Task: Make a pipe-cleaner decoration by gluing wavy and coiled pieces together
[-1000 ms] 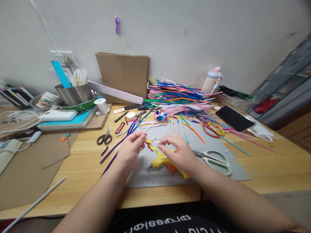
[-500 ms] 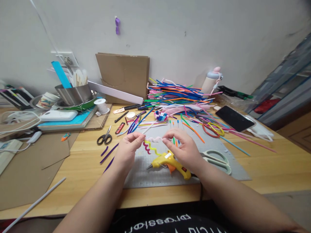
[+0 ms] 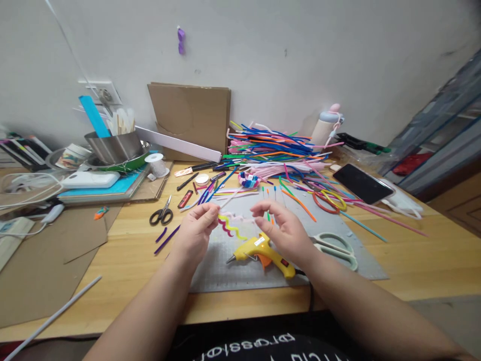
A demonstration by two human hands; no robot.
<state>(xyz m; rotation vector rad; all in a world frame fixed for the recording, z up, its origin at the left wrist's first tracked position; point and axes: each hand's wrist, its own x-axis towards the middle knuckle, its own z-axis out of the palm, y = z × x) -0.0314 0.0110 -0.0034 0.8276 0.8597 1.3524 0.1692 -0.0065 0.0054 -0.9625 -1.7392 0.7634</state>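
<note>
Since the right hand (image 3: pixel 282 228) has parted, empty, releasing the wavy pink chenille stem (image 3: pixel 237 218), only the left hand (image 3: pixel 197 228), pinched closed, holds it.

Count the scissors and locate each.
2 clear: black-handled metal scissors, left of the grey mat; pale-green-handled scissors on it, partly behind the right hand. Red and yellow loops may be a third; others may hide.

Right hand (image 3: pixel 280 229) opened pinch near pink wavy strip (image 3: pixel 235 217); left hand (image 3: pixel 196 229) shifted left.
</note>
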